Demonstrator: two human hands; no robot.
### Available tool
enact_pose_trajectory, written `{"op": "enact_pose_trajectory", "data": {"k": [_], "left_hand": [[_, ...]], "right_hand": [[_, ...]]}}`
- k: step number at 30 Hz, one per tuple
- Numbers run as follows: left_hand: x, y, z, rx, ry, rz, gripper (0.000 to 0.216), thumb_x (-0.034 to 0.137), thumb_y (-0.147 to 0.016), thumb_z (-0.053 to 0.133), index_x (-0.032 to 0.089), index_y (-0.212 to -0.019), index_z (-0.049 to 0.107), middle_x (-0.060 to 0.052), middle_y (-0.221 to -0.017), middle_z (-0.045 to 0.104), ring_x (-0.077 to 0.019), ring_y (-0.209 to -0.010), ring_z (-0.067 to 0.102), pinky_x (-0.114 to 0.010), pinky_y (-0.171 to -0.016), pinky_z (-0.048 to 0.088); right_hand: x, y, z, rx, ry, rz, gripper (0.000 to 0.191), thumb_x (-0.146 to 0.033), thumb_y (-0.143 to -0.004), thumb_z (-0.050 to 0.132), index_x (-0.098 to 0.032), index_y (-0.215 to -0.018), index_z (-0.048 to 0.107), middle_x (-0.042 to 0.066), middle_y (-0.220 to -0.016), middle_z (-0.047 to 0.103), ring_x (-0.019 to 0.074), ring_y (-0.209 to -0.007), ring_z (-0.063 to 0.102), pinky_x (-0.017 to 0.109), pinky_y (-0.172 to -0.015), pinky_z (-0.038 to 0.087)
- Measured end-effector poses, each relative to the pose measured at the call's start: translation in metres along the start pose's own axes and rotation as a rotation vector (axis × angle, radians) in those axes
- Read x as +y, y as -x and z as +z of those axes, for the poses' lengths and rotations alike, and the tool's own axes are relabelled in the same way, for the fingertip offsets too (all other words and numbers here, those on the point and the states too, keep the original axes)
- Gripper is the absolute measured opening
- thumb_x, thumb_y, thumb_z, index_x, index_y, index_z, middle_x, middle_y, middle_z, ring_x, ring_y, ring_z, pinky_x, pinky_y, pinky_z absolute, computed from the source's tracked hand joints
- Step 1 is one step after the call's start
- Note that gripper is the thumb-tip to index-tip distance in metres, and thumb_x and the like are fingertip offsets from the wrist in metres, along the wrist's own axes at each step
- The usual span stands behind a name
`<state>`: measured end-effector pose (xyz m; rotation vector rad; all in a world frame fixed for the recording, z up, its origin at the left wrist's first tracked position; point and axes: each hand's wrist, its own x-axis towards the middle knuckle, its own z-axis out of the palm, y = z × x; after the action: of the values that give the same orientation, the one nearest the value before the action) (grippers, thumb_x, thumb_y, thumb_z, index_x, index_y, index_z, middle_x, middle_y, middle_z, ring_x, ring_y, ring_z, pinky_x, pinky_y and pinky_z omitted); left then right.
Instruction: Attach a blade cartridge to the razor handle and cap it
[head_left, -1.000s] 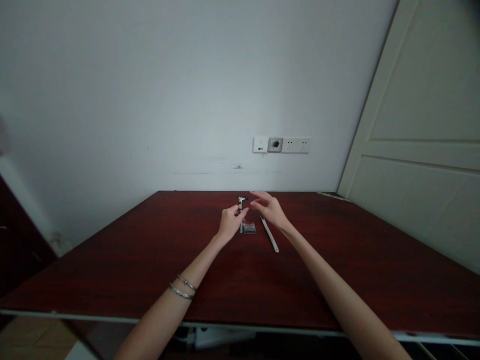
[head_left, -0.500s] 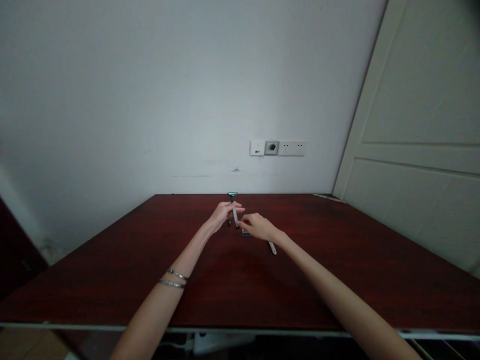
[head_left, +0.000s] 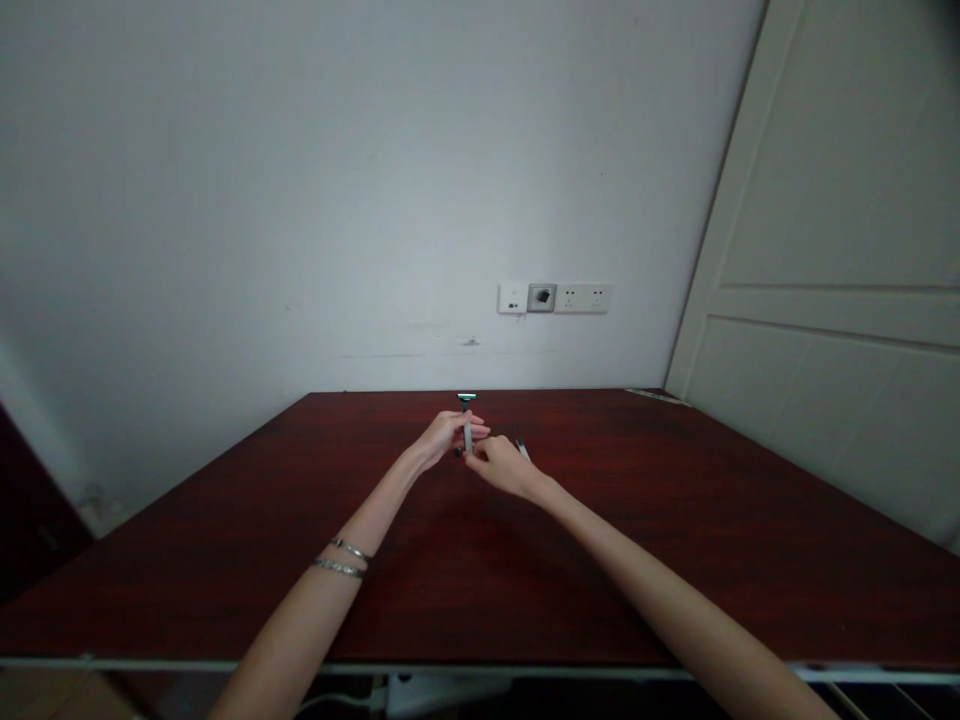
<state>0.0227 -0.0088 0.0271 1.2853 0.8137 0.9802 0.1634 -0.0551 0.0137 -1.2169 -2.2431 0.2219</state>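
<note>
A razor [head_left: 468, 437] with a light grey handle and a dark head with a green strip stands nearly upright, head up, above the table. My left hand [head_left: 444, 437] grips its handle between thumb and fingers, the other fingers pointing right. At the handle's lower end, the thumb and fingers of my right hand [head_left: 502, 465] are closed on it. Behind my right hand, a slim light-coloured stick with a dark end [head_left: 523, 449] lies on the table, partly hidden. A small dark tip [head_left: 458, 453] shows under my left hand; I cannot tell what it belongs to.
The dark red wooden table [head_left: 375, 590] reaches back to a white wall [head_left: 300, 200] with sockets [head_left: 583, 298]. A pale panelled door [head_left: 840, 330] stands on the right. A thin pale strip [head_left: 657, 397] lies at the back right corner.
My right hand has moved slightly left and down onto the razor's handle end. The razor has dropped slightly and stands straighter. The flat object under my right hand is now hidden.
</note>
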Motion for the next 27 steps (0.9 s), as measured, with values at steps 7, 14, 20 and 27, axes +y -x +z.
{"op": "enact_pose_trajectory", "data": {"k": [7,14,20,27], "left_hand": [[-0.005,-0.006,-0.018,-0.018,-0.232,-0.024,0.037,0.043,-0.073,0.062,0.009,-0.087,0.064,-0.016,-0.09,0.069,-0.0204,-0.079,0.065,-0.028,-0.069,0.048],[-0.007,-0.013,-0.059,0.382,-0.902,0.019,0.016,0.025,-0.069,0.061,0.011,-0.072,0.069,-0.012,-0.079,0.07,-0.0221,-0.079,0.065,-0.028,-0.07,0.046],[-0.024,-0.021,-0.066,0.374,-1.127,0.206,0.024,0.023,-0.064,0.066,0.013,-0.086,0.07,-0.012,-0.096,0.068,-0.0246,-0.092,0.062,-0.03,-0.083,0.044],[-0.045,-0.031,-0.069,0.189,-1.206,0.202,0.039,0.03,-0.057,0.073,0.017,-0.093,0.068,-0.01,-0.1,0.067,-0.026,-0.096,0.06,-0.03,-0.084,0.043]], "right_hand": [[-0.004,0.0,0.002,-0.032,0.104,0.116,0.028,-0.026,-0.081,0.047,-0.014,-0.061,0.064,0.007,-0.063,0.064,0.0136,-0.057,0.057,0.022,-0.054,0.032],[0.008,-0.001,0.014,-0.144,0.167,0.242,0.027,-0.032,-0.078,0.049,-0.013,-0.069,0.066,0.014,-0.072,0.068,0.0216,-0.067,0.063,0.025,-0.058,0.039],[0.007,-0.004,0.025,-0.169,0.214,0.238,0.028,-0.032,-0.075,0.051,-0.011,-0.084,0.067,0.019,-0.087,0.068,0.0286,-0.081,0.065,0.031,-0.066,0.045],[0.007,-0.009,0.033,-0.18,0.276,0.257,0.027,-0.027,-0.072,0.053,-0.009,-0.087,0.067,0.02,-0.089,0.068,0.0303,-0.085,0.065,0.033,-0.07,0.048]]}}
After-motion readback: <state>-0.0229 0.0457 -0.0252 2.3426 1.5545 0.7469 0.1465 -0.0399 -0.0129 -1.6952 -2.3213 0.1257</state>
